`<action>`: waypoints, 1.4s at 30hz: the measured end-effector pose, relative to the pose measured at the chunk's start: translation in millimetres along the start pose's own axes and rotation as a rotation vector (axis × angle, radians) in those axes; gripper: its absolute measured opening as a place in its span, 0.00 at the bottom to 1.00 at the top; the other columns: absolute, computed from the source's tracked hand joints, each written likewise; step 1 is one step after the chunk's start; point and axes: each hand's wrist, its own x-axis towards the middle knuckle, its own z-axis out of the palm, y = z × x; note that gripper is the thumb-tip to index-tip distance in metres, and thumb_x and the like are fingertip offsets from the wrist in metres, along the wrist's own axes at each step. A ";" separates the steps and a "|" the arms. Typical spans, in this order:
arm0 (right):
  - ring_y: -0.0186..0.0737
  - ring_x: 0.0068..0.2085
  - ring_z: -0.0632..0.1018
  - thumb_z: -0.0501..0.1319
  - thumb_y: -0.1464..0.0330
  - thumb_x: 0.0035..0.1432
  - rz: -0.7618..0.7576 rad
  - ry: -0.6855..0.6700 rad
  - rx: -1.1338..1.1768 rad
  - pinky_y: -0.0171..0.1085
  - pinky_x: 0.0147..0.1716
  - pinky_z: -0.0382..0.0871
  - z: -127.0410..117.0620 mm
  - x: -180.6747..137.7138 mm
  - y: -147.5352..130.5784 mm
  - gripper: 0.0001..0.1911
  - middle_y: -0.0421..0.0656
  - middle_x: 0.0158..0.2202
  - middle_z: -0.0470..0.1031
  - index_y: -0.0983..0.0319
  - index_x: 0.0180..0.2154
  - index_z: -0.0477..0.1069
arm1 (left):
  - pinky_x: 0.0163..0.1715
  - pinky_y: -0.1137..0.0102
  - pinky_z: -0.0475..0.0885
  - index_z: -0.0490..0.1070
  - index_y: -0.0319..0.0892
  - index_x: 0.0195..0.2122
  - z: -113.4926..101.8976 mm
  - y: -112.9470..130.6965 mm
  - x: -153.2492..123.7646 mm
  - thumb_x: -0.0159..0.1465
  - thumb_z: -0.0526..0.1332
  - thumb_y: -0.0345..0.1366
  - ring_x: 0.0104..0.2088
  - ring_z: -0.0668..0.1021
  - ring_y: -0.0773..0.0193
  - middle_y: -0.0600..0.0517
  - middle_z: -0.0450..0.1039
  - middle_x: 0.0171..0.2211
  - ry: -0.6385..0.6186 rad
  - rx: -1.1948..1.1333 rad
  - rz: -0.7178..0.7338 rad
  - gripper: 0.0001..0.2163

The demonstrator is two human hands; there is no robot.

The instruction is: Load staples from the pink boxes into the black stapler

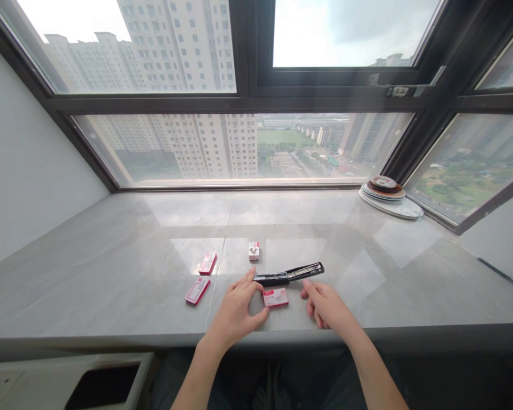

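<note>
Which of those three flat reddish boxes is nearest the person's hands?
The box between the left hand and right hand, on the near side of the opened stapler; the other two boxes lie off to the left.

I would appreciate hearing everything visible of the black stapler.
The stapler is black with shiny, metal-looking strips inside. It is swung wide open, one arm leftward, the other rightward and angled upward in the picture. It lies on the grey countertop, just beyond a red and white box. The left hand is at its left end, the right hand near the other; contact is unclear.
</note>
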 end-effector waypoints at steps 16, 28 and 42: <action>0.33 0.19 0.65 0.55 0.51 0.67 -0.174 -0.065 -0.159 0.32 0.20 0.54 32.4 -7.3 -12.6 0.21 0.37 0.17 0.69 0.61 0.37 0.70 | 0.68 0.52 0.64 0.72 0.51 0.50 -1.4 -13.1 -7.6 0.65 0.66 0.39 0.72 0.59 0.51 0.50 0.53 0.73 -0.022 -0.024 0.004 0.12; 0.38 0.23 0.69 0.56 0.51 0.68 -0.328 0.194 -0.356 0.35 0.25 0.57 29.7 -17.1 -45.1 0.17 0.35 0.18 0.67 0.57 0.42 0.73 | 0.70 0.49 0.60 0.72 0.49 0.54 0.3 -16.4 -13.9 0.67 0.64 0.39 0.72 0.59 0.51 0.48 0.58 0.71 0.030 0.019 0.022 0.14; 0.37 0.25 0.71 0.58 0.59 0.66 -0.452 0.094 -0.185 0.34 0.30 0.62 92.4 0.6 -71.0 0.11 0.35 0.19 0.69 0.58 0.41 0.74 | 0.71 0.52 0.57 0.71 0.50 0.57 -1.5 -17.3 -14.1 0.66 0.63 0.37 0.72 0.59 0.54 0.48 0.60 0.70 0.012 -0.019 0.007 0.18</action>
